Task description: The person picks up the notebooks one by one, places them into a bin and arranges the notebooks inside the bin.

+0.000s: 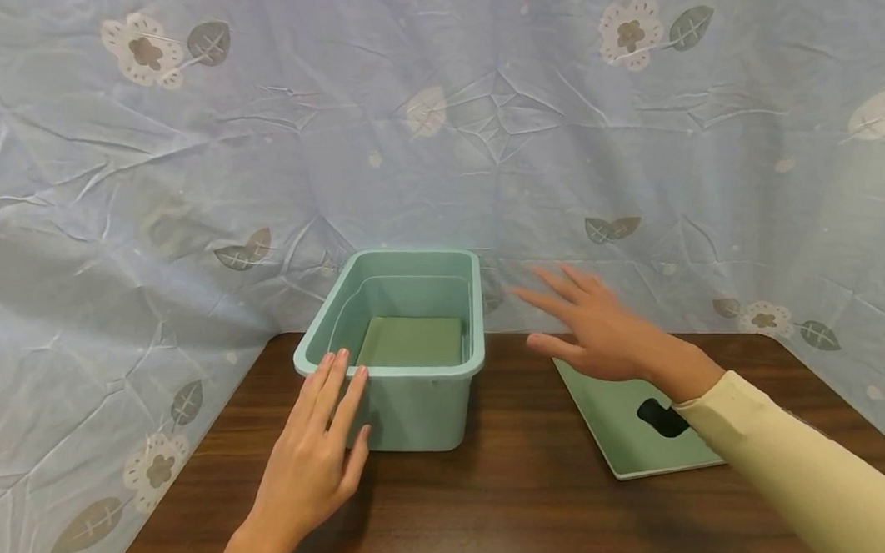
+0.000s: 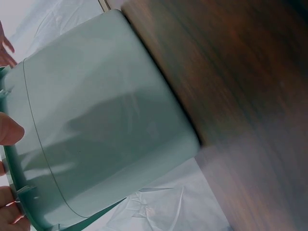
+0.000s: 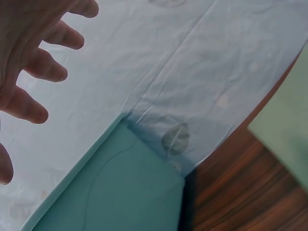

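Observation:
A pale green plastic bin (image 1: 419, 407) stands upright on the table. In its bottom lies a flat olive-green piece (image 1: 412, 341); its kind is unclear. My left hand (image 1: 309, 459) is at the bin's near left corner, fingers straight, fingertips by the rim. The left wrist view has the bin's outer wall (image 2: 96, 115) close up, with fingers (image 2: 9, 130) at its rim. To the right of the bin, my right hand (image 1: 603, 326) hangs in the air, fingers spread and holding nothing. Below it lies a flat light-green panel (image 1: 615, 418), partly hidden by the arm.
Dark brown wooden table (image 1: 500, 507) lies under everything. A wrinkled, flower-patterned pale curtain (image 1: 495, 140) hangs behind the table and along its sides. A black rounded shape (image 1: 662, 418) shows beside the right sleeve, over the panel.

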Tool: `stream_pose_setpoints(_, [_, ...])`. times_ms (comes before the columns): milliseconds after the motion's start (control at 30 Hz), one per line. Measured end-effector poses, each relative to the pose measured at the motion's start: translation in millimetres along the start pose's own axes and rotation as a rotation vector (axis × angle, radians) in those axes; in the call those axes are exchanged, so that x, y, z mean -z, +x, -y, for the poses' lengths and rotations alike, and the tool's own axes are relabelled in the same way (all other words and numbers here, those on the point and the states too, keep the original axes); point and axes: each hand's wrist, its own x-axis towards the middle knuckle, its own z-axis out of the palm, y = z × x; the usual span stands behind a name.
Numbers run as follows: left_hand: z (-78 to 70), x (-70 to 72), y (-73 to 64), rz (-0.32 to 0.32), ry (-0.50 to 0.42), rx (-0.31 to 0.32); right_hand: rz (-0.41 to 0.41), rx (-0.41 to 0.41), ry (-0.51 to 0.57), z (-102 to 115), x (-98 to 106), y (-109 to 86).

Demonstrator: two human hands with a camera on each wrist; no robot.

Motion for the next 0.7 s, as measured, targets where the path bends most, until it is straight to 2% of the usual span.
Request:
stream_pose_setpoints(200, [0.1, 0.3, 0.4, 0.0, 0.003, -0.001, 0.036, -0.08, -0.007, -24, 2, -28.5])
stream_pose_setpoints(300, [0.2, 0.7, 0.4, -0.002, 0.007, -0.003, 0.03, -0.12, -0.02, -37, 3, -46.5])
stream_pose_setpoints(533, [0.4, 0.2, 0.7, -0.007, 0.006, -0.006, 0.039, -0.221, 0.026, -70, 8, -92.0])
stream_pose_setpoints(700, [0.5, -0.6, 0.3, -0.005, 0.003, -0.003, -0.016, -0.251, 0.056, -91, 12, -118.8])
